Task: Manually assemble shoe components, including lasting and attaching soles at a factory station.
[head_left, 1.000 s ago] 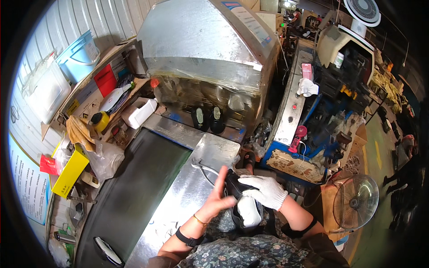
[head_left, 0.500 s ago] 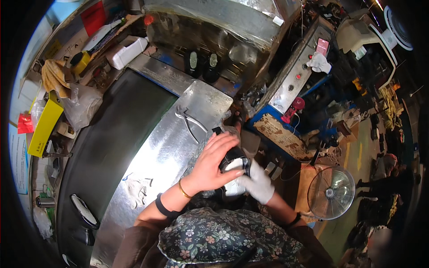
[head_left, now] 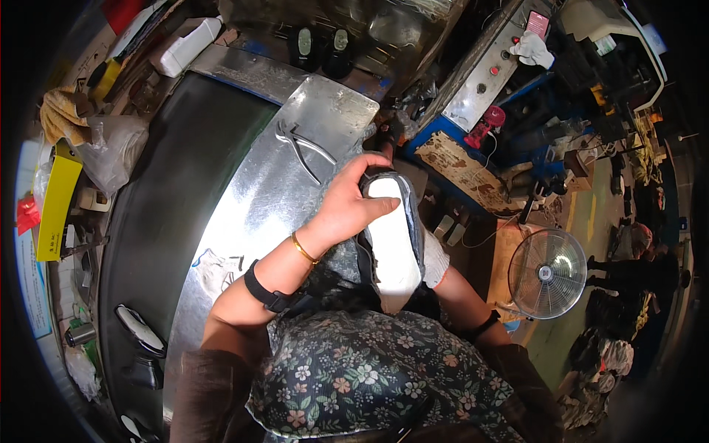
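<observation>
A black shoe upper on a last is held sole side up above my lap, its white bottom facing me. My bare left hand is closed around its far end, the thumb lying across the white surface. Behind the shoe's right side is my right hand in a white glove, supporting it from beneath; its fingers are hidden. To the left, pincers with curved handles lie on the shiny metal table. A crumpled whitish piece rests nearer on that metal.
A dark conveyor belt curves along the left, carrying a black-and-white shoe. Two black shoes stand at the back. A control panel with buttons is at the back right, and a round fan stands at the right.
The shoe has turned so that its white bottom shows lengthwise. My left hand has shifted its grip to the far end, and my gloved right hand has gone behind the shoe. The view has shifted.
</observation>
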Action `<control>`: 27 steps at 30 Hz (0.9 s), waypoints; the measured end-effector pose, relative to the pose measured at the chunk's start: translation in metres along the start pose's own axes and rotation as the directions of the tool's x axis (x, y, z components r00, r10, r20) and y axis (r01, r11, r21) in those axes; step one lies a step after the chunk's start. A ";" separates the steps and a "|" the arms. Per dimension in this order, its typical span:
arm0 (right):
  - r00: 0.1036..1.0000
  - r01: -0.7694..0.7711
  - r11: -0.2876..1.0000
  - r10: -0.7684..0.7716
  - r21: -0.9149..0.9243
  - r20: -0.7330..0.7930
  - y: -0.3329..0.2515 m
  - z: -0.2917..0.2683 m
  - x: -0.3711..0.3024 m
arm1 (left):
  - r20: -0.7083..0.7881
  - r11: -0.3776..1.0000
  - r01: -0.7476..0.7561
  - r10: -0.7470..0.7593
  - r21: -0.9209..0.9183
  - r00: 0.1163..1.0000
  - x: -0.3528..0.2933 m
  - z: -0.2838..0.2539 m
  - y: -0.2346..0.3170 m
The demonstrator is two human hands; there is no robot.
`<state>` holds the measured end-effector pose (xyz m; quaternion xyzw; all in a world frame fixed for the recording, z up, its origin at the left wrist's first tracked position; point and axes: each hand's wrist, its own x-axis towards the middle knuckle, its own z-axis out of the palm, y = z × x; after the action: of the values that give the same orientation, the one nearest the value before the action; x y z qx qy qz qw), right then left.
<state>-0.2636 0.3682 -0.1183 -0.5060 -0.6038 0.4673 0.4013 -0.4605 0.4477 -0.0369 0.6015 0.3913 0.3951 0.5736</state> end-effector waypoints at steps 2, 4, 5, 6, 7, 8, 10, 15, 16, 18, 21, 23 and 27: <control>0.998 -0.040 0.998 0.037 0.054 0.060 -0.044 -0.002 0.013 | -0.012 1.000 0.013 -0.013 -0.016 1.000 -0.001 -0.006 0.001; 0.948 -0.159 0.751 0.297 -0.641 0.113 -0.083 -0.004 0.020 | -0.029 0.999 -0.035 0.036 0.026 0.999 -0.004 -0.010 -0.009; 0.950 -0.164 0.751 0.296 -0.639 0.105 -0.086 -0.005 0.021 | -0.027 0.993 -0.095 0.097 0.066 0.995 -0.002 -0.010 -0.009; 0.991 0.025 0.592 0.093 -0.805 0.099 -0.089 -0.004 0.022 | -0.017 0.993 -0.099 0.100 0.068 0.995 0.000 -0.011 -0.009; 0.984 0.170 0.359 -0.106 -0.918 0.140 -0.092 -0.002 0.024 | -0.018 0.998 -0.037 0.038 0.054 0.999 0.004 -0.013 -0.007; 0.999 -0.035 0.373 -0.010 -0.927 -0.041 -0.108 0.006 0.029 | -0.013 0.999 0.031 -0.031 0.037 0.999 0.006 -0.013 -0.006; 0.995 0.015 0.353 -0.094 -0.935 -0.020 -0.102 0.006 0.029 | -0.029 0.996 0.056 -0.058 -0.066 0.998 0.009 -0.012 -0.006; 0.992 -0.095 0.803 0.125 -0.589 0.011 -0.088 0.001 -0.010 | 0.093 0.975 -0.091 0.073 0.202 0.993 0.004 -0.013 -0.006; 0.998 -0.017 0.999 0.019 -0.032 0.065 -0.072 0.002 -0.018 | 0.173 0.996 -0.068 0.057 0.056 0.983 0.009 -0.013 -0.003; 0.979 -0.196 0.950 0.177 0.244 0.097 -0.065 0.001 -0.019 | 0.294 0.878 0.140 0.001 -0.458 0.956 -0.001 -0.021 0.005; 0.929 -0.361 0.806 0.352 0.469 0.110 -0.087 0.011 -0.005 | 0.142 0.883 0.076 -0.010 -0.464 0.990 -0.003 -0.018 -0.010; 0.974 -0.225 0.970 0.220 0.091 0.059 -0.088 0.021 0.002 | -0.136 0.978 0.117 -0.094 0.170 0.986 -0.013 -0.010 0.001; 0.984 0.020 0.936 -0.081 -0.353 -0.159 -0.088 0.062 -0.002 | -0.261 0.419 0.152 0.215 0.895 0.941 -0.017 -0.003 0.021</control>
<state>-0.3430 0.3520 -0.0482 -0.5917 -0.6534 0.2970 0.3672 -0.4692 0.4318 -0.0163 0.7451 0.6220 0.2288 0.0750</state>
